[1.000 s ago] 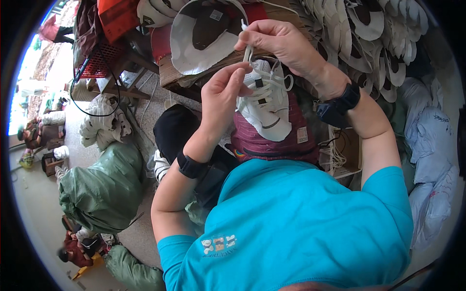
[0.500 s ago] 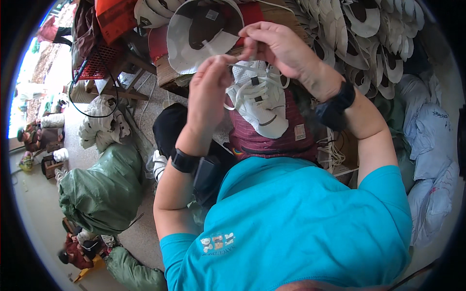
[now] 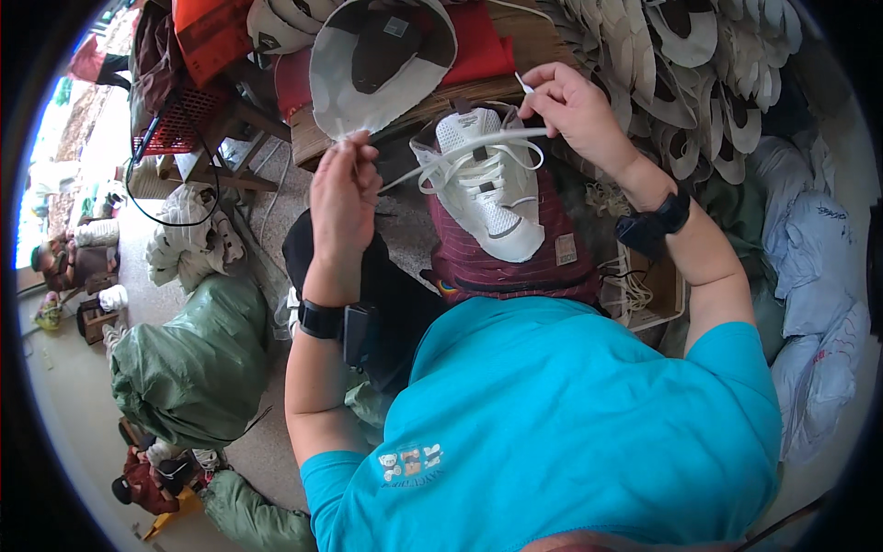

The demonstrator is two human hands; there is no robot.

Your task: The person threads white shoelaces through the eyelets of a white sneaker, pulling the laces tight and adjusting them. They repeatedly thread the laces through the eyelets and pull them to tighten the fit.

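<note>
A white shoe upper (image 3: 478,175) rests on the maroon striped cloth (image 3: 492,235) over my lap, its toe toward me. White lace (image 3: 441,158) crosses its front, and the two ends stretch out to either side. My left hand (image 3: 344,184) pinches one lace end, left of the upper and just below a flat white and brown shoe piece (image 3: 382,64). My right hand (image 3: 572,109) pinches the other end beside the upper's collar, its tip poking up above the fingers. Neither hand touches the upper itself.
A wooden bench (image 3: 313,133) with red cloth stands ahead. Many shoe pieces (image 3: 694,55) hang at upper right, above white sacks (image 3: 823,267). Loose laces lie in a box (image 3: 644,294) by my right side. Green sacks (image 3: 198,359) and other people sit on the floor at left.
My hands were close together above the upper; they have moved apart, the left one left and down, the right one to the right. The lace between them is now drawn out wide.
</note>
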